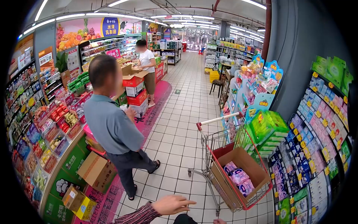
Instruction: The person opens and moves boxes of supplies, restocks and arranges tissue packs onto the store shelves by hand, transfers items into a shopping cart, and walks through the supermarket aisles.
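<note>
My left hand (pixel 172 204), in a dark striped sleeve, reaches in from the bottom edge with its fingers stretched out and nothing in them. Only a sliver of my right hand (pixel 219 221) shows at the bottom edge; its fingers are hidden. Nearest to both hands is a shopping cart (pixel 198 126) with a red-ended handle, standing just ahead and to the right. Inside it sits an open cardboard box (pixel 255 164). Several pink and purple soft packs (pixel 238 176) lie in the bottom of the box. Neither hand visibly touches the cart.
On the left a person (pixel 113 119) in a grey-blue shirt stands by the snack bins (pixel 56 143). Farther back, another person (pixel 147 61) is beside stacked boxes (pixel 137 99). Shelves of packets (pixel 309 138) line the right wall, near green packs (pixel 268 125). The tiled aisle (pixel 179 108) runs ahead.
</note>
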Available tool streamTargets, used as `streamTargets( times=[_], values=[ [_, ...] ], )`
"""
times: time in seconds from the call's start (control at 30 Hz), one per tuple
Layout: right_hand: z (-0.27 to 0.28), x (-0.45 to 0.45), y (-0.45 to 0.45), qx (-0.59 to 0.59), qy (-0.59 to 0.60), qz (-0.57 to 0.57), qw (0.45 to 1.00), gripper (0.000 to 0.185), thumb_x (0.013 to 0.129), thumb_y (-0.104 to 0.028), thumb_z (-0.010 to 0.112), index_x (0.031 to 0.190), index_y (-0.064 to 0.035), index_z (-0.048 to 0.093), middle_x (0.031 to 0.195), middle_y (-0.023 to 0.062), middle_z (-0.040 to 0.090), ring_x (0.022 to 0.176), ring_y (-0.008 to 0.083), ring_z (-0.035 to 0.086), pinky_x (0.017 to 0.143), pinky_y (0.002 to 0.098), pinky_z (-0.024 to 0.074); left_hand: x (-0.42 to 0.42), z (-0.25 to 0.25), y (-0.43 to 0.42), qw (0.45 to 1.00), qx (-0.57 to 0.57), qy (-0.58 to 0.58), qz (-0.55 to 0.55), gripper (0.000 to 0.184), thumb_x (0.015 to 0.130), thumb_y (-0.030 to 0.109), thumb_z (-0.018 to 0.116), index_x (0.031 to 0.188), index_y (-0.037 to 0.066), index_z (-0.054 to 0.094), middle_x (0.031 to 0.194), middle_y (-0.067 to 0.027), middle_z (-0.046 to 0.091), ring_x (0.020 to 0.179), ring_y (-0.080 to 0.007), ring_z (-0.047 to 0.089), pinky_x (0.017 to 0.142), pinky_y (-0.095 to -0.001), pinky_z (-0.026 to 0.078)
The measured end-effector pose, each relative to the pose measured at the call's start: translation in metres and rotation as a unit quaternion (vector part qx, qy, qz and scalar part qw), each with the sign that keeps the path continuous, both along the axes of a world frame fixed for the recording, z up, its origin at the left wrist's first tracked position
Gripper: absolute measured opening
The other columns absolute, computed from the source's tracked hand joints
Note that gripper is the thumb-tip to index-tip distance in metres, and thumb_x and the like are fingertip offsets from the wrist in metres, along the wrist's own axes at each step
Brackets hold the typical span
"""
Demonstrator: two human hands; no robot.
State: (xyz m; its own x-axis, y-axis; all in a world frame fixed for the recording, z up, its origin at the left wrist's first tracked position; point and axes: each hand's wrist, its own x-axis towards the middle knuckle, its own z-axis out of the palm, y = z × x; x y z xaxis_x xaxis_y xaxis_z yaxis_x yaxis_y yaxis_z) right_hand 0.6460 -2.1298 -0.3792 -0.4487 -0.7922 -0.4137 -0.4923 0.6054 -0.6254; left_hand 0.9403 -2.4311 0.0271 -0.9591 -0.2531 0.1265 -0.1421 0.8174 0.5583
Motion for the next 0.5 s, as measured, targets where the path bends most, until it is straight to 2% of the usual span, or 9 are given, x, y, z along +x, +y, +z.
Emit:
streamTargets(
  times=[0.03,0.07,0.1,0.17,0.23,0.3,0.37,0.43,0.5],
  values=[
    [0.025,-0.001,-0.031,-0.032,0.017,-0.016,0.999,0.034,0.091,-0.038,0.058,0.108,-0.0088,0.066,0.096,0.0198,0.068,0.093,0.0364,0.064,0.079,0.0426,0.0512,-0.016,0.001,-0.017,0.998,0.023,0.009,-0.052,0.038,0.096,0.034,0.054,0.131,0.019,0.052,0.089,-0.006,0.061,0.08,-0.0272,0.062,0.069,-0.0393,0.052],
    [0.052,-0.002,-0.061,-0.078,0.001,-0.046,0.996,0.032,0.091,-0.035,0.06,0.107,-0.0083,0.066,0.095,0.0201,0.067,0.091,0.0364,0.064,0.077,0.0431,0.0507,-0.032,0.002,-0.036,0.998,0.027,0.009,-0.057,0.038,0.096,0.034,0.054,0.131,0.019,0.052,0.089,-0.006,0.061,0.08,-0.0272,0.062,0.069,-0.0393,0.052],
    [0.084,-0.002,-0.09,-0.123,-0.014,-0.076,0.989,0.029,0.09,-0.032,0.061,0.105,-0.0079,0.066,0.095,0.0204,0.067,0.089,0.0364,0.064,0.076,0.0437,0.0502,-0.046,0.002,-0.053,0.996,-0.005,0.026,-0.084,0.038,0.096,0.033,0.054,0.131,0.019,0.051,0.088,-0.0064,0.059,0.079,-0.027,0.062,0.068,-0.0394,0.051],
    [0.174,-0.006,-0.167,-0.148,-0.122,-0.152,0.97,0.024,0.092,-0.019,0.06,0.107,-0.0011,0.065,0.082,0.0059,0.07,0.075,0.0121,0.067,0.069,0.0259,0.0537,-0.068,0.002,-0.091,0.992,-0.027,0.043,-0.112,0.039,0.096,0.032,0.054,0.132,0.019,0.051,0.088,-0.0067,0.058,0.079,-0.0269,0.061,0.068,-0.0395,0.051],
    [0.194,-0.021,-0.224,-0.265,-0.021,-0.091,0.96,0.017,0.094,-0.009,0.056,0.105,0.0003,0.064,0.082,0.0058,0.068,0.076,0.0111,0.065,0.065,0.0239,0.0517,-0.078,0.006,-0.129,0.991,-0.039,0.048,-0.119,0.038,0.095,0.03,0.055,0.132,0.019,0.051,0.085,-0.0072,0.057,0.079,-0.026,0.06,0.068,-0.039,0.05],
    [0.212,-0.033,-0.282,-0.325,-0.066,-0.151,0.931,0.014,0.093,-0.006,0.056,0.101,0.0013,0.065,0.083,0.0095,0.069,0.075,0.0145,0.067,0.069,0.0249,0.0517,-0.082,0.01,-0.166,0.993,-0.02,0.012,-0.116,0.039,0.095,0.03,0.055,0.132,0.018,0.051,0.084,-0.0067,0.056,0.08,-0.0254,0.059,0.069,-0.0381,0.049],
    [0.247,-0.047,-0.341,-0.356,-0.019,-0.139,0.924,0.015,0.094,-0.009,0.057,0.101,0.0009,0.065,0.082,0.0079,0.068,0.075,0.0135,0.065,0.069,0.0247,0.0508,-0.08,0.004,-0.203,0.995,-0.024,0.002,-0.094,0.04,0.094,0.03,0.056,0.132,0.018,0.051,0.083,-0.0069,0.056,0.08,-0.0264,0.059,0.07,-0.0389,0.049],
    [0.278,-0.058,-0.401,-0.369,-0.066,-0.172,0.911,0.015,0.094,-0.008,0.056,0.1,0.0013,0.065,0.083,0.0077,0.067,0.076,0.0131,0.064,0.069,0.0261,0.0505,-0.072,0.017,-0.241,0.998,0.036,0.009,-0.056,0.039,0.093,0.027,0.057,0.13,0.016,0.054,0.082,-0.0087,0.056,0.08,-0.0284,0.059,0.071,-0.0394,0.049],
    [0.288,-0.078,-0.457,-0.398,-0.003,-0.146,0.906,0.015,0.094,-0.007,0.055,0.1,0.0022,0.065,0.085,0.0081,0.067,0.078,0.0141,0.065,0.069,0.0268,0.0506,-0.062,0.006,-0.283,0.999,0.042,-0.01,-0.007,0.037,0.093,0.027,0.057,0.128,0.015,0.055,0.083,-0.0084,0.059,0.08,-0.0285,0.06,0.071,-0.0387,0.049]
  ],
)
